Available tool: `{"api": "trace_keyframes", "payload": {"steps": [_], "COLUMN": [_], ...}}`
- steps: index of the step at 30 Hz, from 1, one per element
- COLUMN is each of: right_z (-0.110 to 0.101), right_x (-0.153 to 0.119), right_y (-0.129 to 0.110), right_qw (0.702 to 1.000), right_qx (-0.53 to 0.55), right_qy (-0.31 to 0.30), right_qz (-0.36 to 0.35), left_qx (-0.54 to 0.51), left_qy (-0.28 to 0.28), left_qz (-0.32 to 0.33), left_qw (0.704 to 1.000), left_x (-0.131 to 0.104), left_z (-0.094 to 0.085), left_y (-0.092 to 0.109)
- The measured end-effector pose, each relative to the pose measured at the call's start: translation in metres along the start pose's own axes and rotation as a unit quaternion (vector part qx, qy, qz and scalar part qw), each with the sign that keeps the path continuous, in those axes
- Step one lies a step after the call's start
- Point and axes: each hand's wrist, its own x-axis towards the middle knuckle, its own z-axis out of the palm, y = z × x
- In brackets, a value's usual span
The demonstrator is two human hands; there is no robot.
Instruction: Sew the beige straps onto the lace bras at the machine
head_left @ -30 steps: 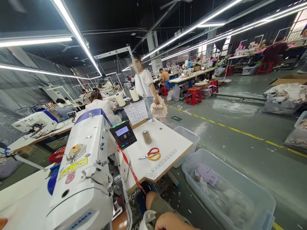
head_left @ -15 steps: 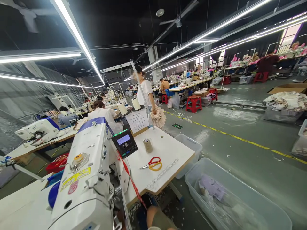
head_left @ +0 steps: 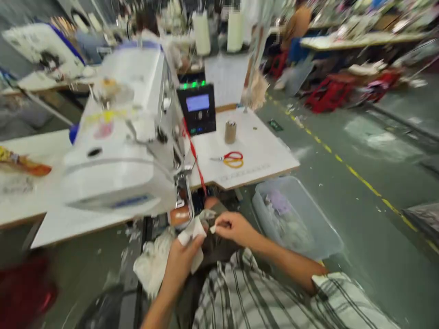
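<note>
Over my lap, my left hand (head_left: 181, 258) is closed on a piece of white cloth (head_left: 192, 232), thumb on top. Just to its right, my right hand (head_left: 240, 230) pinches a small whitish scrap (head_left: 213, 229) between thumb and fingertips; motion blur hides what it is made of. A bunched heap of off-white cloth (head_left: 152, 265) hangs to the left of my left hand. In front of both hands stands a white sewing machine (head_left: 120, 164), its needle end close above the cloth.
Scissors (head_left: 233, 159) with red and yellow handles and a beige thread spool (head_left: 230, 132) rest on the white table (head_left: 267, 148), beside a lit control panel (head_left: 198, 108). A clear plastic bin (head_left: 322, 224) sits on the floor at right. Red stools (head_left: 329, 92) stand beyond.
The view has tipped down from the workshop to my lap. Both my hands and the white cloth now show. The scissors and spool stay on the table.
</note>
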Motion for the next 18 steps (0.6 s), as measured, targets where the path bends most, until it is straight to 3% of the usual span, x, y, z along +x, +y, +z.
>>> {"api": "trace_keyframes", "payload": {"steps": [1, 5, 13, 18], "right_z": [0.002, 0.011, 0.02, 0.021], "right_x": [0.004, 0.012, 0.011, 0.012], "right_y": [0.003, 0.013, 0.005, 0.002], "right_qw": [1.0, 0.995, 0.994, 0.997], "right_qx": [0.017, 0.051, 0.019, 0.004], "right_qy": [0.013, 0.019, 0.022, 0.007], "right_qz": [-0.02, -0.088, -0.105, -0.082], "left_qx": [-0.023, -0.051, 0.052, 0.06], "left_qy": [-0.028, -0.015, -0.035, -0.043], "left_qz": [-0.013, -0.002, 0.056, 0.098], "left_qw": [0.999, 0.999, 0.996, 0.992], "left_x": [0.001, 0.005, -0.004, 0.0], "left_z": [-0.004, -0.012, -0.015, -0.01], "left_y": [-0.008, -0.022, -0.006, -0.005]}}
